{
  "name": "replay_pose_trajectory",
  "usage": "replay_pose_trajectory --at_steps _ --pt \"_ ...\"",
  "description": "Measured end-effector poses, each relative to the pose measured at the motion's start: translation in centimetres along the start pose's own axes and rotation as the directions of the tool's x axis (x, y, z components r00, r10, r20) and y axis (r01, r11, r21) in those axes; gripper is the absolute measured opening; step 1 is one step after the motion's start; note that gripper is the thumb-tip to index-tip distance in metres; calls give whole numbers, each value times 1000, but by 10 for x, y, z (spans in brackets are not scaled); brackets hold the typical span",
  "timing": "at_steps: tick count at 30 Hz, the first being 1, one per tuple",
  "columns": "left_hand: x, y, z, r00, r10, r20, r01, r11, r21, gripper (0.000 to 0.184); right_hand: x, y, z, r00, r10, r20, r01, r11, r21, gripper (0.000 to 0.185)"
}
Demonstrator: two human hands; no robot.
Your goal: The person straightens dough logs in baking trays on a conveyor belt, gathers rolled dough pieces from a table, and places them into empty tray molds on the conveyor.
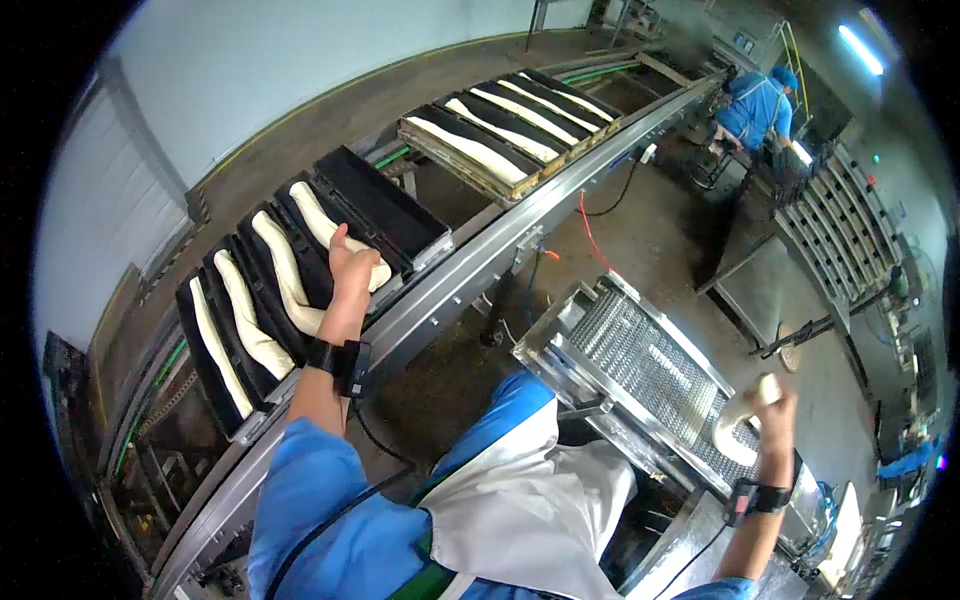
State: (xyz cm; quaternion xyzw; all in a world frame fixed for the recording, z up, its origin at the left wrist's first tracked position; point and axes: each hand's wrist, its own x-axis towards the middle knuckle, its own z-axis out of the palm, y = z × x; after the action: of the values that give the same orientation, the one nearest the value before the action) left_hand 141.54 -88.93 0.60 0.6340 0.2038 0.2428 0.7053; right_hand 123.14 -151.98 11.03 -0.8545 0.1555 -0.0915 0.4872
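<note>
My left hand (352,268) rests on the near end of a long pale dough strip (314,216) lying in a black tray on the left. Its fingers look partly bent round the dough. Three more strips, one of them a curved strip (277,262), lie in the slots beside it. The slot on the right of that tray (375,205) holds no dough. At the right, my right hand (775,405), somewhat blurred, is closed on another dough piece (735,432), which hangs in a bend over the metal mesh conveyor (650,350).
A second black tray (455,165) with several dough strips sits further up the rail (560,200). A co-worker in blue (757,108) is at the back right, near a slatted rack (840,225). A red hose (590,232) hangs beyond the mesh conveyor.
</note>
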Motion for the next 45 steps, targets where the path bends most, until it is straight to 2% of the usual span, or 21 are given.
replay_pose_trajectory --at_steps 1,3,4,6,10,15,20,22,25,27,29,30,31,33,34,35,36,37,39,43,45 --pt "6 -14 -3 1000 -3 -2 3 1000 3 83 -9 -60 5 998 -51 -43 56 992 111 35" --pt "19 -32 -6 979 203 -33 -162 860 484 80 5 -92 -1 983 -168 -79 185 913 363 51" --pt "-7 6 6 987 155 -44 -95 779 620 76 6 -116 9 947 -310 -86 309 801 513 48" --pt "-3 1 6 982 190 -12 -137 745 652 76 5 -174 36 932 -356 71 213 696 686 57" --pt "-1 -8 0 974 224 18 -184 750 635 75 15 -232 115 653 -646 396 -11 514 858 92" --pt "-19 -2 13 953 298 -44 -186 696 694 67 36 -192 125 428 -664 612 -187 598 779 83" --pt "-13 -1 33 881 472 41 -365 620 695 53 63 -114 119 495 -590 637 -135 673 728 70" --pt "5 -9 50 830 537 151 -514 630 583 54 70 -88 113 651 -431 625 -191 704 684 63" --pt "23 13 88 969 248 -13 -196 796 573 58 83 -54 102 742 -349 572 -206 694 690 57" --pt "71 -10 81 962 66 -266 60 897 438 53 86 -51 89 772 -296 563 -202 725 658 55" --pt "99 -28 47 998 -17 -53 47 779 625 43 93 -30 75 806 -258 532 -202 725 658 52" --pt "105 -34 30 991 90 100 -135 670 730 38 96 -19 69 834 -227 503 -193 733 652 50" --pt "107 -36 18 887 288 362 -452 372 811 34 98 -11 64 831 -227 507 -199 731 653 50" --pt "103 -32 6 638 435 636 -667 -101 738 29 101 1 54 900 -84 428 -233 737 634 54" --pt "99 -30 8 549 557 623 -711 -82 699 29 104 13 51 914 -65 401 -229 732 641 52" --pt "105 -28 17 904 357 238 -407 540 737 36 109 19 49 912 -64 405 -234 731 642 52" --pt "108 -21 31 974 44 -223 45 924 379 42 113 24 47 913 -41 406 -254 721 645 51" --pt "103 -15 38 949 116 -292 58 848 527 47 118 27 45 913 -19 406 -273 712 647 50" --pt "75 19 86 841 507 -189 11 333 943 54 131 32 44 913 -22 407 -266 724 636 47" --pt "55 25 181 791 582 190 -501 437 747 44 149 24 47 900 -25 436 -272 750 604 43" --pt "40 12 253 705 541 459 -685 350 639 40 159 20 39 899 28 437 -304 757 578 40"
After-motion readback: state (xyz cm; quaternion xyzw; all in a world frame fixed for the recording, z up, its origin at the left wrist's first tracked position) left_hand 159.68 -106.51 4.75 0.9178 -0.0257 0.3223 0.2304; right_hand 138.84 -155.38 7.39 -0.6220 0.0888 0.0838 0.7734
